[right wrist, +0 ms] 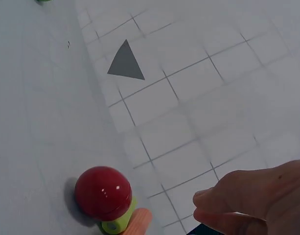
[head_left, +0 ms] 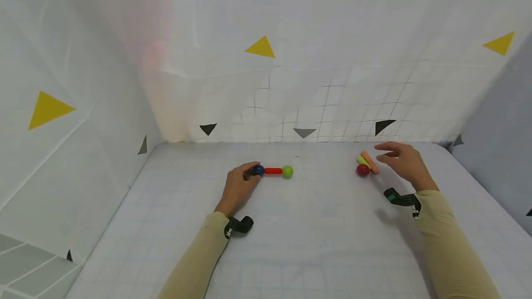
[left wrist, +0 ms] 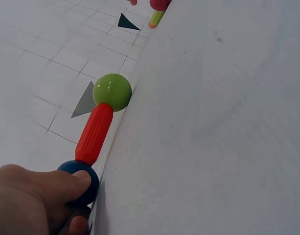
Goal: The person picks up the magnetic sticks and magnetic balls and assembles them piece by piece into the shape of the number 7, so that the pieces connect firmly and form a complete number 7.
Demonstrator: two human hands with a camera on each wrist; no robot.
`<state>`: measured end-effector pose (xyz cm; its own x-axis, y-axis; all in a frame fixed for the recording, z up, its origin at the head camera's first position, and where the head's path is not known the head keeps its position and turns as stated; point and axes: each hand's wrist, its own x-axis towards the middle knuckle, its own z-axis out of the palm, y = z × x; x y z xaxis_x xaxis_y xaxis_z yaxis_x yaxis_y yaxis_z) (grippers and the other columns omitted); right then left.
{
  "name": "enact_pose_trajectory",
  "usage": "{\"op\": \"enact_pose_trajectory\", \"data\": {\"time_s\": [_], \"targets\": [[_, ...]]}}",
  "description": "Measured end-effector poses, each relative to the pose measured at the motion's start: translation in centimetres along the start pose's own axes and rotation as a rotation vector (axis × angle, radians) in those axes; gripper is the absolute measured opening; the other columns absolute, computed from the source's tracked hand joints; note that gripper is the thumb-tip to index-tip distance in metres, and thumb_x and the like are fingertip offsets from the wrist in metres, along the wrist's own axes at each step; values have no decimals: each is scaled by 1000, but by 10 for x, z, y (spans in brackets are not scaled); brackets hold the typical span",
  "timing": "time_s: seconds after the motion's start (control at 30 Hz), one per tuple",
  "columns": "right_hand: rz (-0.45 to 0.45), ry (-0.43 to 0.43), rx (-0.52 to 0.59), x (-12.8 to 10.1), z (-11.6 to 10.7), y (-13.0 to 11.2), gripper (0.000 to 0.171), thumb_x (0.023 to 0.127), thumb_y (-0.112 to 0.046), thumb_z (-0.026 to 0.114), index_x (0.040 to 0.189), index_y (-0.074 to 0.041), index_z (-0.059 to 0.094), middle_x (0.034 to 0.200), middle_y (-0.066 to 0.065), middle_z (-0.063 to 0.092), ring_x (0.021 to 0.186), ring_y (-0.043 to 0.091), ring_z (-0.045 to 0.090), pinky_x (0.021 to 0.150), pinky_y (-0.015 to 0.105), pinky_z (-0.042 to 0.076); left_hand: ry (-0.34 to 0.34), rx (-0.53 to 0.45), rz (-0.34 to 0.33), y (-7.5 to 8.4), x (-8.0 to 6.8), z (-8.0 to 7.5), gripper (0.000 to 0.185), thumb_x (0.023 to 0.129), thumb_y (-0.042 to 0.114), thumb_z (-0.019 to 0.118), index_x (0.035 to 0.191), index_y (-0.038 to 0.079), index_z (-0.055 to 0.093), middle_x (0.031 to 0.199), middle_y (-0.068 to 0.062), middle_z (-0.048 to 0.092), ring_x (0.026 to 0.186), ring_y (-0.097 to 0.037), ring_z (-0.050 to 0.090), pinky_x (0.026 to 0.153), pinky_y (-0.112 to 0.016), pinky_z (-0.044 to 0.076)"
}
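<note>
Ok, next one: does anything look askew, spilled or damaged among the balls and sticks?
Nothing stands out. The red stick sits in line between the blue ball, pinched by the left hand, and the green ball. Near the right hand, the red ball, yellow-green stick and orange stick lie bunched together, no damage showing.

Left hand (head_left: pixel 238 185) grips a blue ball (head_left: pixel 259 170) in line with a red rod (head_left: pixel 273 170) and green ball (head_left: pixel 287 171); right hand (head_left: pixel 403 162) hovers near an orange rod (head_left: pixel 370 163), yellow-green rod (head_left: pixel 362 160) and red ball (head_left: pixel 363 170).
</note>
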<state>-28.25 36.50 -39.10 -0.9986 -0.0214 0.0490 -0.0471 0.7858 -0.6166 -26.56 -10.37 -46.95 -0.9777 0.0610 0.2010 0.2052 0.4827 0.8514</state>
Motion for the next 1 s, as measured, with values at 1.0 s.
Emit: {"op": "enact_pose_trajectory", "data": {"time_s": [1.0], "targets": [[-153, -139, -222, 5, 17, 31, 53, 98, -19, 72, 144, 2, 56, 132, 29, 60, 97, 36, 63, 70, 41, 51, -18, 6, 9, 4, -1, 4, 41, 97, 16, 75, 137, 17, 70, 120, -2, 72, 99, -19, 63, 92, -39, 52]]}}
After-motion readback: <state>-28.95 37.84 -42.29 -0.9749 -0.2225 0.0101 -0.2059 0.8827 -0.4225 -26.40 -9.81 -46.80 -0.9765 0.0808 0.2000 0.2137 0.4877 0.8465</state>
